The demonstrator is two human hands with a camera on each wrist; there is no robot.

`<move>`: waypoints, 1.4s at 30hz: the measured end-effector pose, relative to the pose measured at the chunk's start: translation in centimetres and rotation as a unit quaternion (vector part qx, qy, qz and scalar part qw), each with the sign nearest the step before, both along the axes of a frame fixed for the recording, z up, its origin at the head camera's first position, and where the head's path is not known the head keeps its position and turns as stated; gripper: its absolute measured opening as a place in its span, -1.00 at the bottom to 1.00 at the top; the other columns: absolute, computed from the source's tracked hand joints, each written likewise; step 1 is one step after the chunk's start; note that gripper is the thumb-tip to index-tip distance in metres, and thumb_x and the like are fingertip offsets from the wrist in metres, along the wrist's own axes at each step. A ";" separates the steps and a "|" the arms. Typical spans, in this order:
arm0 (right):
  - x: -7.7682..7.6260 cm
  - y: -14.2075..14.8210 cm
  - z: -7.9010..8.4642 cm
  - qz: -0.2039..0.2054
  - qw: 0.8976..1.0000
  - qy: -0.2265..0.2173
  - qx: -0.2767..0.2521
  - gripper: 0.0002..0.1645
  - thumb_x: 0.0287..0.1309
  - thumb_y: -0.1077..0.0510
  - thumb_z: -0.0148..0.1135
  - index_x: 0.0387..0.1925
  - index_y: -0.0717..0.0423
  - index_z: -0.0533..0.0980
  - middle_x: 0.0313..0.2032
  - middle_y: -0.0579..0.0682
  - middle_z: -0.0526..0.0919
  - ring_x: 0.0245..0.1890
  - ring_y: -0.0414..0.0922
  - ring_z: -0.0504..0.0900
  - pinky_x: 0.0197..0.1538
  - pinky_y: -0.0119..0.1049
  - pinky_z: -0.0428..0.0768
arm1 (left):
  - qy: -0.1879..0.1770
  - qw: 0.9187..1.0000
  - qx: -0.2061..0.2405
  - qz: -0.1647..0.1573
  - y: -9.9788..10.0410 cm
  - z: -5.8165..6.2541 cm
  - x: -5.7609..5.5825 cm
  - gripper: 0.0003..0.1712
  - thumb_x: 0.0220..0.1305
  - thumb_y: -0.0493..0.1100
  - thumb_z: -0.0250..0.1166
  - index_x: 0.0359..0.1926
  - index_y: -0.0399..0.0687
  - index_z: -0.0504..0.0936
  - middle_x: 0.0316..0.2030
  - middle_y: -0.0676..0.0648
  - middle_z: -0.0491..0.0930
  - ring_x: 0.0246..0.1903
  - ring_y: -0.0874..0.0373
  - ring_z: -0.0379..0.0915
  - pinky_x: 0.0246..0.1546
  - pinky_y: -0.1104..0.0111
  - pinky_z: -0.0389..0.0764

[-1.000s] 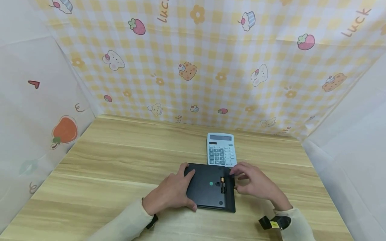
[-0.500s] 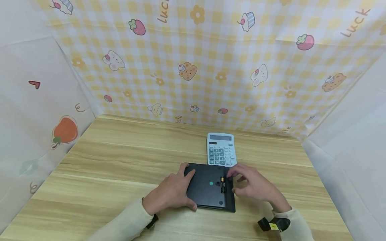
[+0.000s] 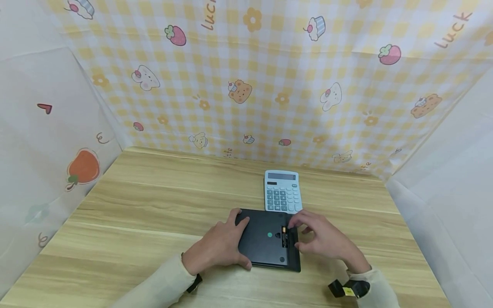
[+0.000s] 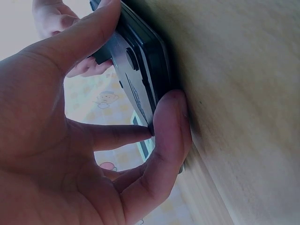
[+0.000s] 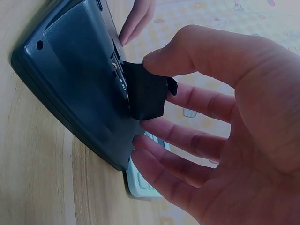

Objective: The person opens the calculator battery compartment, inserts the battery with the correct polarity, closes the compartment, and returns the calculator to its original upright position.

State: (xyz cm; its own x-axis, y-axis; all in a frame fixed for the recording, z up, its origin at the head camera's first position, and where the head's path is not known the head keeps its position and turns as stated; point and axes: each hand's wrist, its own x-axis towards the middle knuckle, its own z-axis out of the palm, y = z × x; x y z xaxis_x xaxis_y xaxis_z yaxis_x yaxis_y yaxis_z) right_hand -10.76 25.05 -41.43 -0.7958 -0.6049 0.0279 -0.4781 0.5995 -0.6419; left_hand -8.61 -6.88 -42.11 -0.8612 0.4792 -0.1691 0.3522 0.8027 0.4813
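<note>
A flat black calculator-like device [image 3: 259, 241] lies back side up on the table. In its open battery slot sits a black battery [image 3: 284, 237] with a copper-coloured end. My left hand [image 3: 220, 244] grips the device's left side, thumb on the near edge and fingers at the far edge. With thumb and fingers, my right hand [image 3: 321, 237] pinches a small black battery cover [image 5: 147, 93] at the right of the slot. In the right wrist view the cover stands tilted up beside the slot; whether it touches the device I cannot tell.
A light blue calculator [image 3: 282, 192] lies face up just behind the device. Beyond the wooden table [image 3: 154, 192] hangs a yellow checked cloth [image 3: 215, 115], with white sheets [image 3: 443, 179] at the sides.
My right hand has moved slightly left, bringing its fingertips from the device's right edge to beside the battery slot. The left hand and the device have stayed put.
</note>
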 end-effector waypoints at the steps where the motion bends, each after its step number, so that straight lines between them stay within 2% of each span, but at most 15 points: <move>1: 0.0 -0.1 0.0 0.000 1.000 0.001 0.003 -0.52 0.09 0.25 0.57 0.06 -0.03 0.66 0.05 -0.20 0.67 0.03 -0.12 0.68 -0.01 -0.16 0.77 | 0.000 1.000 0.000 0.000 0.0 0.0 0.0 0.42 -0.17 0.32 0.84 0.61 -0.24 0.42 0.63 -0.35 0.11 -0.36 -0.09 0.55 -0.23 0.11 0.70; 9: 0.3 -0.4 0.0 0.000 1.000 0.015 0.012 -0.52 0.07 0.26 0.59 0.05 -0.04 0.67 0.05 -0.20 0.67 0.03 -0.12 0.68 -0.03 -0.16 0.76 | 0.001 1.000 0.001 -0.002 0.0 0.0 0.0 0.42 -0.17 0.31 0.84 0.60 -0.25 0.42 0.63 -0.36 0.11 -0.30 -0.15 0.59 -0.21 0.10 0.70; 21: 0.5 -0.8 0.1 -0.010 1.000 0.017 0.023 -0.53 0.07 0.22 0.62 0.04 -0.04 0.69 0.06 -0.18 0.66 0.00 -0.07 0.67 -0.01 -0.16 0.75 | 0.000 1.000 0.004 -0.002 0.0 0.0 0.0 0.42 -0.17 0.31 0.84 0.61 -0.25 0.42 0.63 -0.36 0.10 -0.34 -0.11 0.56 -0.24 0.13 0.69; 36: 0.6 -1.2 0.3 -0.014 1.000 0.010 0.014 -0.55 0.09 0.18 0.65 0.02 -0.05 0.69 0.09 -0.14 0.65 -0.01 -0.03 0.65 -0.02 -0.13 0.75 | 0.003 1.000 0.003 -0.003 -0.1 -0.1 0.0 0.42 -0.17 0.33 0.84 0.60 -0.24 0.43 0.63 -0.35 0.11 -0.31 -0.14 0.59 -0.22 0.10 0.70; 42: 0.7 -1.3 0.2 -0.012 1.000 0.022 0.009 -0.58 0.10 0.18 0.65 0.00 -0.06 0.71 0.10 -0.11 0.62 -0.01 -0.03 0.65 -0.03 -0.11 0.76 | 0.004 1.000 0.007 -0.003 -0.1 -0.2 -0.1 0.42 -0.19 0.31 0.85 0.60 -0.25 0.43 0.63 -0.36 0.11 -0.35 -0.13 0.58 -0.25 0.11 0.70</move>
State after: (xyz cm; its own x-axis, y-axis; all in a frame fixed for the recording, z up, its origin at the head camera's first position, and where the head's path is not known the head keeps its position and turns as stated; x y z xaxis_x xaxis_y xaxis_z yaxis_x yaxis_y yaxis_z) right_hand -10.06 23.76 -41.27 -0.8085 -0.5861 0.0526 -0.4906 0.6220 -0.6103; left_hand -8.68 -7.01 -42.30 -0.8595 0.4870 -0.1552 0.3616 0.7940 0.4888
